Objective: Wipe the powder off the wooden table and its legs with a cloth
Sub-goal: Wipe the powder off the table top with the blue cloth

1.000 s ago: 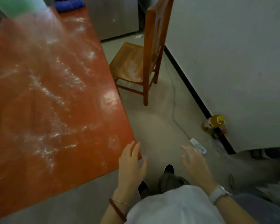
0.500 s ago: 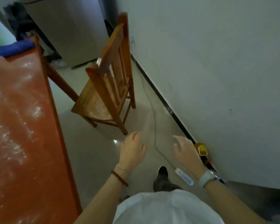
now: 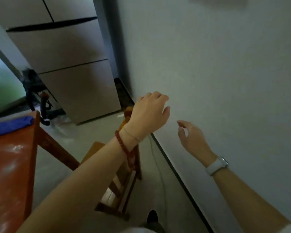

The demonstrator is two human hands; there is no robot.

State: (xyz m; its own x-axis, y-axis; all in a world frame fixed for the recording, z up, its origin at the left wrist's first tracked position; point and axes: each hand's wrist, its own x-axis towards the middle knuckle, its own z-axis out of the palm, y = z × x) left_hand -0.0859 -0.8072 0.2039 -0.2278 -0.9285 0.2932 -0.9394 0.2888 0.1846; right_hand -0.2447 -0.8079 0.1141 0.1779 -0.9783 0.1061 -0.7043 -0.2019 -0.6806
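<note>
Beside the powdered worktop (image 3: pixel 10 165), left hand (image 3: pixel 149 113) and right hand (image 3: pixel 191 138) hang loose, empty; fetching the blue cloth (image 3: pixel 10 125) comes next.

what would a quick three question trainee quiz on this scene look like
1. True or false: the left hand holds the blue cloth.
2. Where does the blue cloth lie? A) on the chair B) at the far end of the table C) on the floor
3. Fill in: white powder streaks show on the ____.

Key: 1 false, both the left hand and the right hand are empty, fingers loose. 2 B. 3 table.
</note>
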